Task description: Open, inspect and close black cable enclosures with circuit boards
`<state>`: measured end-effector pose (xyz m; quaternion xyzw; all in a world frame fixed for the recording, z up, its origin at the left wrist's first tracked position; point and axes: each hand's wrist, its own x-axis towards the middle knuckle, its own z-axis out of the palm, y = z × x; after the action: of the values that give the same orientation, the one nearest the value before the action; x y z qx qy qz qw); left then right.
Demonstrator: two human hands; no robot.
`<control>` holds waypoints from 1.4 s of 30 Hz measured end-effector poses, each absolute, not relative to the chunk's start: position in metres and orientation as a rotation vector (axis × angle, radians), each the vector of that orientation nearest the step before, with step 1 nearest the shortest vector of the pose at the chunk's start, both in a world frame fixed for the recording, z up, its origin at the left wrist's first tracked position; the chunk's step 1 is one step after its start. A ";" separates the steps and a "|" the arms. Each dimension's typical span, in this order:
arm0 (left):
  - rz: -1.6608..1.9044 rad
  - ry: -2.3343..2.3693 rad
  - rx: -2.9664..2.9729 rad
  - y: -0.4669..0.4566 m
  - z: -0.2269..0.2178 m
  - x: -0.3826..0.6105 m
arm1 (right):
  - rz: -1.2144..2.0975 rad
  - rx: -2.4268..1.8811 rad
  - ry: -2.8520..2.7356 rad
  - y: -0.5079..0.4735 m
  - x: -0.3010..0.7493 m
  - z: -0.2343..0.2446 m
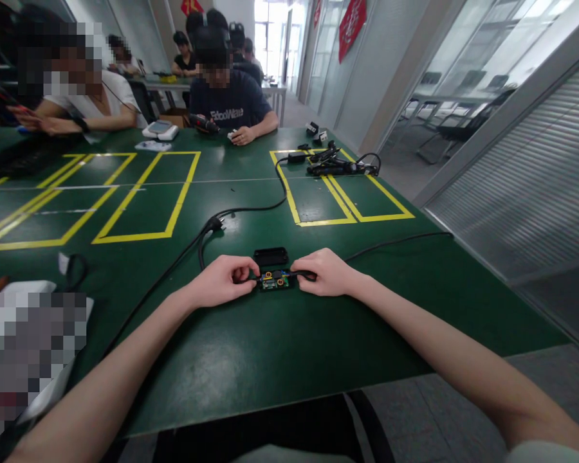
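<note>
A small circuit board (276, 280) with copper coils lies in an uncovered black case on the green table, directly between my hands. My left hand (229, 281) pinches the black cable at the left end of the board. At the opposite end, my right hand (322, 273) has its fingers closed round the other black cable (305, 275). Just beyond the board rests a black plastic cover (271, 255), its hollow side up. A power plug (215, 224) on a black cord lies farther left. My fingertips hide part of both cable ends.
Yellow tape (325, 223) marks rectangles on the green table (212, 360). A heap of black adapters and cables (335, 164) lies at the back right. Across the table a person (229, 96) holds a power screwdriver (204, 123). A blurred-out packet (29, 347) lies at left.
</note>
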<state>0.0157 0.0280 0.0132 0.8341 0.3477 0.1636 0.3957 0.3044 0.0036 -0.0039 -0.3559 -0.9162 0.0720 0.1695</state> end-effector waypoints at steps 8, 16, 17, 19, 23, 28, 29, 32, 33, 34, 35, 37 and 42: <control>0.383 0.913 2.169 0.036 0.017 0.007 | -0.073 -1.009 -2.575 0.003 0.296 -0.018; 0.435 0.896 2.124 0.033 0.017 0.001 | -0.056 -0.962 -2.545 -0.003 0.296 -0.016; 0.451 0.896 2.136 0.031 0.017 -0.001 | -0.042 -0.957 -2.534 -0.003 0.296 -0.014; 0.489 0.905 2.168 0.028 0.015 -0.003 | -0.027 -0.940 -2.528 -0.003 0.297 -0.012; 0.549 0.905 2.272 0.022 0.009 -0.007 | 0.043 -0.909 -2.553 -0.002 0.300 -0.008; 0.612 0.846 2.422 0.019 0.006 -0.010 | 0.152 -0.937 -2.572 -0.006 0.301 -0.006; 0.613 0.834 2.461 0.019 0.006 -0.011 | 0.174 -0.953 -2.576 -0.007 0.301 -0.005; 0.641 0.815 2.579 0.017 0.006 -0.013 | 0.279 -0.981 -2.550 -0.010 0.302 -0.004; 0.643 0.808 2.607 0.017 0.005 -0.013 | 0.322 -0.982 -2.526 -0.010 0.303 -0.003; 0.645 0.808 2.624 0.017 0.004 -0.014 | 0.363 -0.987 -2.493 -0.010 0.304 -0.003; 0.648 0.813 2.633 0.016 0.003 -0.013 | 0.398 -0.989 -2.460 -0.011 0.305 -0.002; 0.656 0.825 2.637 0.016 0.001 -0.012 | 0.447 -0.963 -2.409 -0.010 0.307 -0.002; 0.647 0.808 2.656 0.013 0.000 -0.008 | 0.479 -0.860 -2.353 -0.009 0.309 -0.005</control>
<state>-0.0085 0.0133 0.0002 0.9219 0.2804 0.2246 0.1449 0.3092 -0.0091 -0.0053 -0.3226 -0.8826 0.1795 0.2910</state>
